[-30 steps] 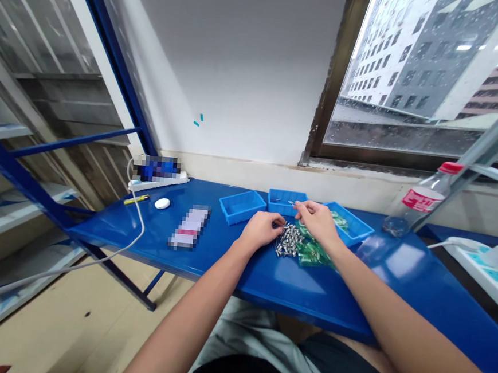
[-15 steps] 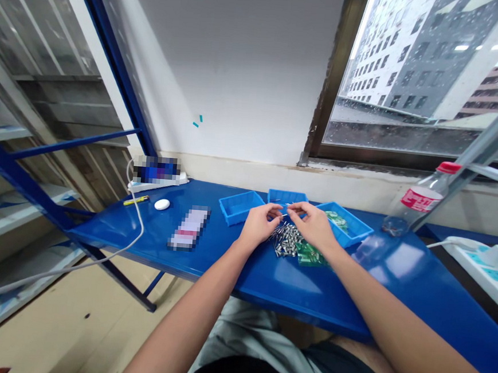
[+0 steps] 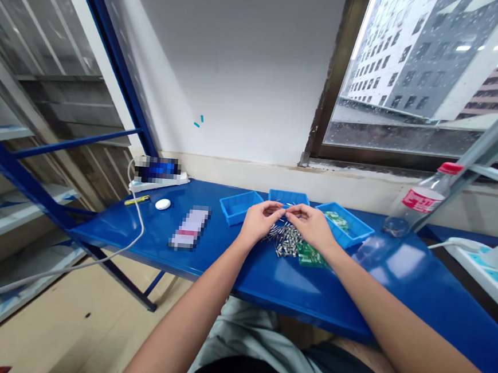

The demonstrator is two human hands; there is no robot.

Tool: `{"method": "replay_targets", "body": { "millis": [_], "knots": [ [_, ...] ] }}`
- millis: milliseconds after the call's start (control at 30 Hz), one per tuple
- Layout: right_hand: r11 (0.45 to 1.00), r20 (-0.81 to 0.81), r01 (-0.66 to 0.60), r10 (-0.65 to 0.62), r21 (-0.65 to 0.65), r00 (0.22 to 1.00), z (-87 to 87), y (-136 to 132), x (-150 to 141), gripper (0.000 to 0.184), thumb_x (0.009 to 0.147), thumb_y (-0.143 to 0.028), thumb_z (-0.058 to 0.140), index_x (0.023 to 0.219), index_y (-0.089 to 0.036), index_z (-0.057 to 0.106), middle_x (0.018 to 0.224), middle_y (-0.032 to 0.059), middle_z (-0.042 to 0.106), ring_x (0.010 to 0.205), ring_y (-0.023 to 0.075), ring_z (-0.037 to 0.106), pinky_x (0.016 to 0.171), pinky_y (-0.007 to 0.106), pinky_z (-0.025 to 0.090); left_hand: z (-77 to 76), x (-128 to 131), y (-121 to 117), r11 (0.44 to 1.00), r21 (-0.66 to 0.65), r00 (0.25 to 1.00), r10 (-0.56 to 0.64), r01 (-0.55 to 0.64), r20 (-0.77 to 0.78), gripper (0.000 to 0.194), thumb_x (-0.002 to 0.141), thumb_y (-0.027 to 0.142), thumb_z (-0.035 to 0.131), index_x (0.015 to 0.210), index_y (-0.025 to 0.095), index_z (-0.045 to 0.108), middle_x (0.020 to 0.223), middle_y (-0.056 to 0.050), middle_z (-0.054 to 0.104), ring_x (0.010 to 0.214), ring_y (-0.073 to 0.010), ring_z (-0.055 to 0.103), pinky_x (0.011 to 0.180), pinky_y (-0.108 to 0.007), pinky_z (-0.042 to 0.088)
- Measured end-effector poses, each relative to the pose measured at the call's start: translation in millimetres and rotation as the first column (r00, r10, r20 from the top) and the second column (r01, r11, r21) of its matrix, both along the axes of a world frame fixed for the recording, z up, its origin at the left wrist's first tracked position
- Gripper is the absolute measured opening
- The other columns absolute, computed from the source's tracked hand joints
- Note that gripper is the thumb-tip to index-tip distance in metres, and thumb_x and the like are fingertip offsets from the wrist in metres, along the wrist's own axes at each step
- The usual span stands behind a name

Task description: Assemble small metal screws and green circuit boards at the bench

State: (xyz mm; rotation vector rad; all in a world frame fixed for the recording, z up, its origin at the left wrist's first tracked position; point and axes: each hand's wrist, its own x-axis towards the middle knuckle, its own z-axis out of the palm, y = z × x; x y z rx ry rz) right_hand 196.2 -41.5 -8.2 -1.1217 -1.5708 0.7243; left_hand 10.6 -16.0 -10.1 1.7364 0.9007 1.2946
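Note:
My left hand (image 3: 260, 221) and my right hand (image 3: 314, 225) meet fingertip to fingertip over the table, each closed in a pinch. What the fingers hold is too small and too covered to make out. Just below them lies a heap of small silvery metal parts with thin pins or shafts (image 3: 287, 242). Beside the heap, under my right wrist, are several green circuit boards (image 3: 310, 256). A blue bin (image 3: 285, 195) behind my fingers has a few thin metal pieces in it. More green boards (image 3: 336, 220) sit inside the right-hand blue bin (image 3: 354, 238).
Another blue bin (image 3: 235, 210) stands left of my hands. On the blue table (image 3: 209, 258) lie a blurred-out phone-like item (image 3: 189, 228), a white oval object (image 3: 162, 204) and a yellow cutter (image 3: 137, 200). A plastic bottle (image 3: 420, 203) stands at right near power strips; a white cable (image 3: 140, 229) hangs at left.
My two hands have drawn together, and their fingertips now touch where a small gap showed before. The thin bright piece seen between them is now hidden.

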Motion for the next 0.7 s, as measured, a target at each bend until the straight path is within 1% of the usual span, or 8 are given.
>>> {"method": "replay_targets", "body": {
  "millis": [67,133,200,300,367,433,567,700],
  "knots": [
    [0.999,-0.028,-0.033,0.033,-0.016,0.999,-4.7,2.9,-0.3,0.025,0.085,-0.041,0.074,0.098,-0.019,0.075,0.095,0.0072,0.079,0.086,0.0224,0.074,0.084,0.038,0.059,0.3,-0.4,1.7,0.999,-0.039,1.0,-0.02,0.021,0.022,0.028,0.085,0.035,0.077,0.104,0.014,0.077,0.107,-0.012,0.08,0.102,-0.0246,0.076,0.098,-0.037,0.059],
    [0.999,-0.008,-0.045,0.045,-0.027,0.999,-7.1,4.2,-0.8,0.026,0.085,-0.042,0.073,0.099,-0.02,0.075,0.095,0.007,0.079,0.086,0.0224,0.074,0.083,0.038,0.06,1.4,-1.1,2.4,0.998,-0.06,0.999,-0.028,0.03,0.037,0.027,0.086,0.034,0.076,0.103,0.013,0.078,0.108,-0.012,0.08,0.103,-0.0252,0.076,0.098,-0.037,0.058],
    [1.0,0.038,-0.019,0.019,-0.009,0.999,-6.1,3.2,-1.2,0.026,0.087,-0.043,0.071,0.099,-0.021,0.076,0.096,0.0072,0.079,0.087,0.0228,0.074,0.082,0.038,0.06,3.3,-2.1,1.5,0.999,-0.051,1.0,-0.016,0.018,0.026,0.027,0.089,0.033,0.073,0.107,0.014,0.078,0.11,-0.012,0.08,0.104,-0.0249,0.076,0.098,-0.036,0.059],
    [0.997,0.05,0.054,-0.056,0.05,0.997,0.2,-1.2,-1.3,0.028,0.089,-0.045,0.069,0.102,-0.021,0.075,0.1,0.0085,0.078,0.09,0.0234,0.073,0.083,0.038,0.06,5.5,-2.9,-1.9,0.999,0.001,0.997,0.042,-0.042,-0.063,0.029,0.092,0.034,0.071,0.115,0.018,0.078,0.112,-0.01,0.08,0.103,-0.0239,0.076,0.096,-0.036,0.059],
    [0.995,0.026,0.073,-0.075,0.067,0.997,5.0,-4.0,-0.9,0.031,0.089,-0.046,0.07,0.107,-0.02,0.074,0.102,0.0096,0.078,0.092,0.0239,0.073,0.083,0.038,0.06,5.0,-2.5,-3.8,0.996,0.036,0.988,0.081,-0.077,-0.129,0.028,0.089,0.034,0.074,0.113,0.019,0.078,0.104,-0.008,0.081,0.096,-0.0229,0.077,0.092,-0.035,0.06],
    [0.996,0.024,0.062,-0.064,0.067,0.998,8.3,-5.7,-0.2,0.033,0.088,-0.045,0.071,0.11,-0.02,0.074,0.104,0.01,0.078,0.094,0.0246,0.073,0.084,0.039,0.06,2.7,-1.5,-4.2,0.995,0.052,0.985,0.087,-0.08,-0.146,0.025,0.085,0.032,0.078,0.107,0.018,0.078,0.095,-0.007,0.081,0.087,-0.0212,0.077,0.086,-0.033,0.061],
    [0.999,0.093,0.022,-0.026,0.048,0.995,9.3,-5.2,1.3,0.027,0.088,-0.044,0.07,0.101,-0.021,0.076,0.101,0.0085,0.079,0.091,0.025,0.074,0.084,0.04,0.059,-2.3,-0.1,-1.2,0.997,0.053,0.992,0.062,-0.056,-0.108,0.019,0.08,0.025,0.082,0.096,0.016,0.076,0.089,-0.006,0.08,0.083,-0.0186,0.076,0.082,-0.031,0.061],
    [0.999,0.108,0.021,-0.025,0.043,0.994,7.7,-3.6,2.6,0.023,0.087,-0.04,0.069,0.098,-0.021,0.076,0.096,0.0073,0.079,0.087,0.0237,0.073,0.082,0.038,0.059,-1.3,-0.9,1.4,0.999,0.008,0.999,0.033,-0.033,-0.017,0.022,0.081,0.026,0.083,0.098,0.015,0.074,0.095,-0.01,0.08,0.088,-0.0197,0.076,0.087,-0.033,0.062]
  ]
}}
